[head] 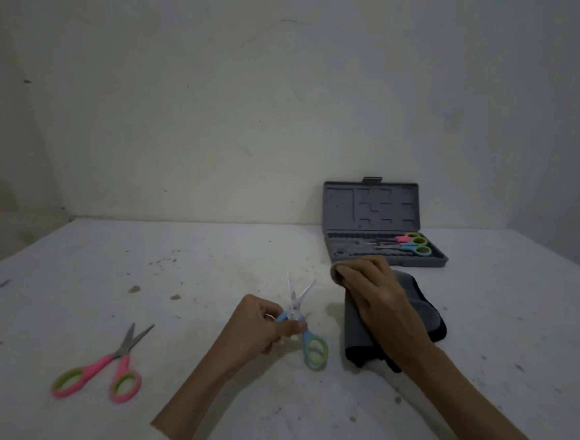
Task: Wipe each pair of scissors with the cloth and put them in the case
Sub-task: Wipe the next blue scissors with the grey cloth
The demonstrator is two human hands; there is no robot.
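My left hand [260, 324] grips a blue-and-green pair of scissors [303, 324] by the handles, blades spread and pointing away from me. To its right, my right hand [373, 291] rests on a dark grey cloth [422, 315] that lies on the table, fingers curled over its far edge. Pink-and-green scissors [110, 368] lie with their blades apart at the near left. At the back right stands the grey case [371, 208], lid up, with two pairs of scissors [410, 245] in its tray.
The white table [210, 265] carries scattered dark specks and stains. A plain white wall rises behind the table, and the case stands close to it.
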